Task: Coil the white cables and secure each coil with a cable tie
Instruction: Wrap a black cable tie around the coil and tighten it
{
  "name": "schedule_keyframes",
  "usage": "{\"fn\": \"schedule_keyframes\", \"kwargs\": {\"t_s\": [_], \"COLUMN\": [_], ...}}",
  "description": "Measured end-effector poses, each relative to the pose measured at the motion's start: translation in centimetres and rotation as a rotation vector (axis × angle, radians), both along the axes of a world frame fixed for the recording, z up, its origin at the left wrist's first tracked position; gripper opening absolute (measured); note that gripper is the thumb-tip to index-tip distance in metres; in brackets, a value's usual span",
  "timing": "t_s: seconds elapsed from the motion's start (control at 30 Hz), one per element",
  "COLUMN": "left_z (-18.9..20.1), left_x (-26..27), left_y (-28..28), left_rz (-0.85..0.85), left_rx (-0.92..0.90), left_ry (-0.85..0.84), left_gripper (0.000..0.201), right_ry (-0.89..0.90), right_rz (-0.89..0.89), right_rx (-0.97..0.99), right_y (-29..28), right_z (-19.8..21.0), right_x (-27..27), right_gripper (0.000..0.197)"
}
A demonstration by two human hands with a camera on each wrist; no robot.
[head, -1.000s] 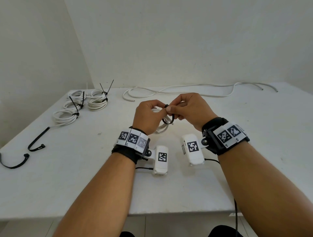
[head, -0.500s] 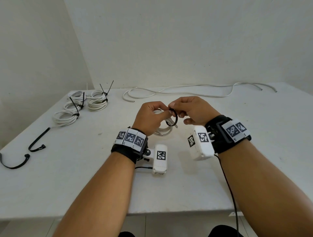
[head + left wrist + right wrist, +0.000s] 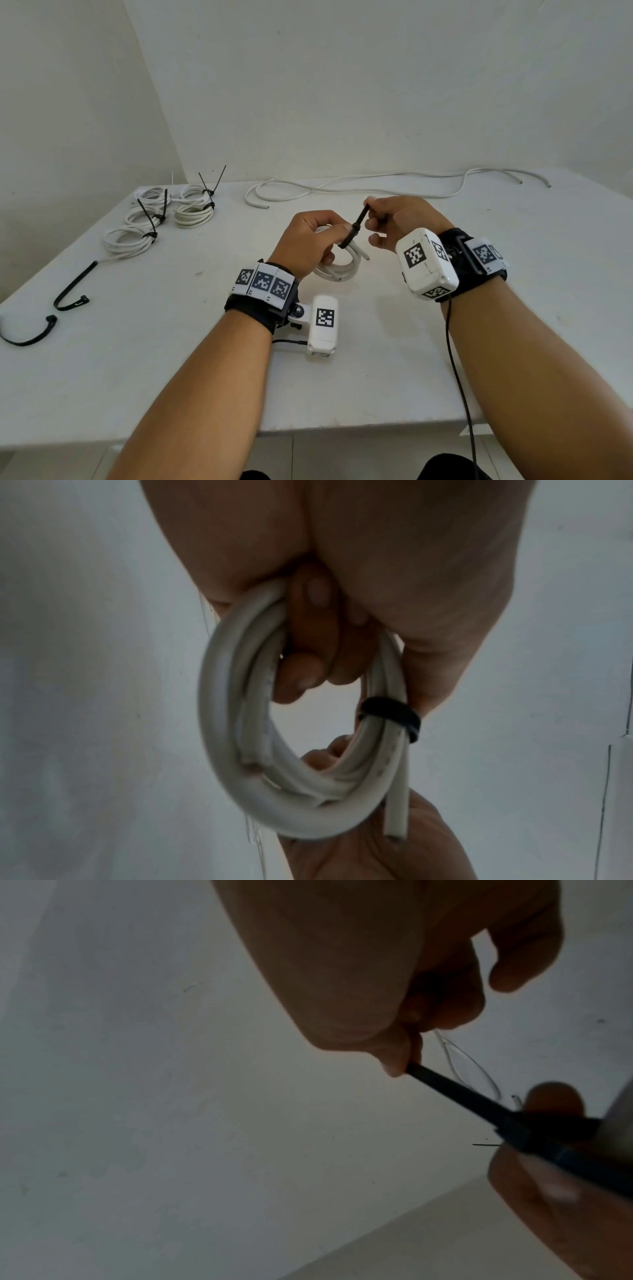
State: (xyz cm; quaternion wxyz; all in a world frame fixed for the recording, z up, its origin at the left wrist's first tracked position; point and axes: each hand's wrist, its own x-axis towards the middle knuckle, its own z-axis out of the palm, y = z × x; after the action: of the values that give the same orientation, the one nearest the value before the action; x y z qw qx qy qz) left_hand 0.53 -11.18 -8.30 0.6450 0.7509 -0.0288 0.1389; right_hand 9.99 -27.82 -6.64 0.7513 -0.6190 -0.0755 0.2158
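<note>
My left hand (image 3: 313, 236) grips a small coil of white cable (image 3: 339, 269) over the middle of the table; its fingers pass through the coil (image 3: 236, 723). A black cable tie (image 3: 356, 226) is looped tight round the coil's strands (image 3: 392, 714). My right hand (image 3: 383, 219) pinches the tie's free tail (image 3: 455, 1091) between thumb and fingers and holds it taut, up and to the right. One loose white cable (image 3: 376, 186) lies uncoiled along the back of the table.
Several tied coils (image 3: 161, 219) lie at the back left of the white table (image 3: 171, 359). Two spare black cable ties (image 3: 70, 291) (image 3: 27, 334) rest near the left edge. A wall stands behind the table. A black wire (image 3: 460, 387) hangs from my right wrist.
The tie's wide loop has drawn tight round the coil. My right hand has moved up and right, pulling the tail straight.
</note>
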Motion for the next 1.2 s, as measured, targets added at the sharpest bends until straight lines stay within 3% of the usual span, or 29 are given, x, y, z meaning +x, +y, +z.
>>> {"fn": "schedule_keyframes", "kwargs": {"t_s": [0.3,0.47,0.57,0.67,0.73,0.9,1.03,1.2], "left_z": [0.1,-0.1,0.1,0.3,0.5,0.7,0.2,0.7], "left_x": [0.1,0.6,0.5,0.4,0.4,-0.3,-0.1,-0.5], "left_y": [-1.0,-0.7,-0.8,-1.0,-1.2,-1.1,-0.6,-1.0], "left_rz": [-0.064,0.026,0.024,-0.025,-0.049,-0.166,-0.185,-0.146], "left_rx": [-0.233,-0.407,-0.408,-0.419,-0.408,-0.292,-0.228,-0.278], "left_ry": [-0.025,0.001,0.045,0.116,0.110,0.038,-0.006,-0.010], "left_gripper": [0.021,0.024,0.019,0.028,0.033,0.016,0.021,0.022], "right_ry": [0.057,-0.024,-0.165,-0.232,-0.250,-0.265,-0.249,-0.223], "right_rz": [-0.080,0.188,0.166,0.076,0.018,-0.102,-0.080,-0.055], "right_rx": [0.117,-0.032,-0.079,-0.102,-0.109,-0.085,-0.084,-0.102], "right_y": [1.0,1.8,1.8,1.5,1.6,2.0,2.1,2.1], "right_z": [0.4,0.2,0.6,0.8,0.8,1.0,0.9,1.6], "right_x": [-0.3,-1.5,-2.2,-2.2,-2.2,-2.5,-2.6,-3.6], "right_gripper": [0.011,0.029,0.020,0.021,0.023,0.026,0.027,0.023]}}
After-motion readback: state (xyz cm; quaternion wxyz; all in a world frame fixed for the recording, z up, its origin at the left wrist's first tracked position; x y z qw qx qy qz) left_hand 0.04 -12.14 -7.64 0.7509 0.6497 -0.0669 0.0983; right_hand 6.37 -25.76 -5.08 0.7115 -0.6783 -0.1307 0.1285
